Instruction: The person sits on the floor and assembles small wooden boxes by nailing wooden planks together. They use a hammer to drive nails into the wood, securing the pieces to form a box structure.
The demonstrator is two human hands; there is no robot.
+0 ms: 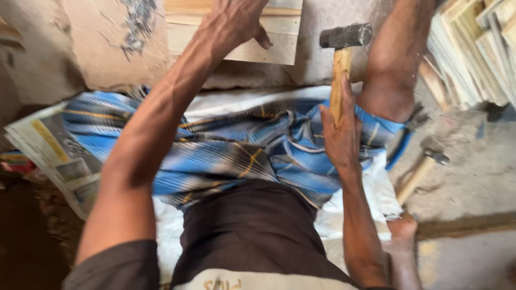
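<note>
My right hand [339, 133] grips the wooden handle of a hammer [344, 48], whose dark steel head points left above my lap. My left hand [232, 21] reaches forward and rests on a pale wooden frame piece [269, 37] lying on the floor ahead, thumb hanging over its near edge. I sit on the floor in a blue checked cloth [236, 150], my right knee [392, 80] raised beside the hammer.
A pile of small nails [137, 21] lies on a brown board at the upper left. Stacked pale wood pieces [473, 53] stand at the right. A second hammer [422, 172] lies on the concrete floor by my right side. Newspaper [48, 150] is spread at the left.
</note>
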